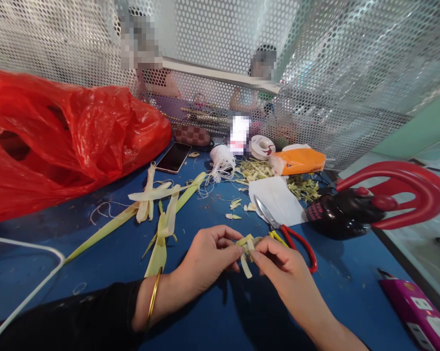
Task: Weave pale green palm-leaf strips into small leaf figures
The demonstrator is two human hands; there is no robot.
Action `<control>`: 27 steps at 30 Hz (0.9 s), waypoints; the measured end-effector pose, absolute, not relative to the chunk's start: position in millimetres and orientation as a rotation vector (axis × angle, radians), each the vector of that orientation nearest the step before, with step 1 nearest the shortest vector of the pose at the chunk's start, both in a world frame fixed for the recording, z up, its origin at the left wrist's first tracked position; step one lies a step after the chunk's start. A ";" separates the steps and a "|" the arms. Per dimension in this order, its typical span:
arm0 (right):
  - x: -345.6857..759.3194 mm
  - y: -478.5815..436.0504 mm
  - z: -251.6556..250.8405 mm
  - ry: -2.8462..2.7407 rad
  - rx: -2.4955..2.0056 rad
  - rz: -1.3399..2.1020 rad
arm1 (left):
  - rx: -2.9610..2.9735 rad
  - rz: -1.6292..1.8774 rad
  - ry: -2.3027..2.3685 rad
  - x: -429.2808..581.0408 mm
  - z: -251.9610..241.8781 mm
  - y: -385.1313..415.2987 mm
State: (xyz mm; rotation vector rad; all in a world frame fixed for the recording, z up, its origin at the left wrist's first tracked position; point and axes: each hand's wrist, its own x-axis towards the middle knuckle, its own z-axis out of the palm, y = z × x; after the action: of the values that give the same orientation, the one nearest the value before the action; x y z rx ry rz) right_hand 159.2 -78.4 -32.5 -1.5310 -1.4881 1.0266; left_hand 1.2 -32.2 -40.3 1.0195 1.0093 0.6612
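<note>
Low in the centre, both hands hold a small piece of folded pale green leaf strips (pixel 246 267). My left hand (pixel 212 256), with a gold bangle at the wrist, pinches its left side between thumb and fingers. The fingers of my right hand (pixel 288 265) are closed on its right side. One strip end hangs down between the hands. Red-handled scissors (pixel 298 243) lie just behind my right hand, with their blades over a white paper (pixel 276 199). Left of my left hand are crossed leaf pieces (pixel 168 219) and a long green leaf (pixel 103 239).
A red plastic bag (pixel 73 136) fills the left. Behind are a phone (pixel 174 157), white thread (pixel 222 163), a ribbon roll (pixel 262 147) and an orange packet (pixel 302 161). At right stand a black bottle (pixel 342 213) and purple power strip (pixel 413 309). People sit beyond the perforated screen.
</note>
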 end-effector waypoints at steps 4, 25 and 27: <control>159.7 -77.1 -34.6 -1.448 -1.525 1.118 | 1.029 0.662 1.020 1.0 -40.4 -33.3; 157.0 -80.5 -35.2 -1.524 -1.649 0.964 | 1.230 0.710 0.978 -0.6 -50.1 -36.9; 157.2 -81.2 -36.0 -1.543 -1.662 0.924 | 1.248 0.729 0.987 -1.3 -49.9 -37.5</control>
State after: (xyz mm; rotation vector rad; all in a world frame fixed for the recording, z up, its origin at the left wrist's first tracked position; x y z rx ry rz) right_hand 157.2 -81.2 -36.0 -1.6623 -1.5427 0.9241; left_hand -1.3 -37.5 -49.9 1.2481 0.9872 0.7290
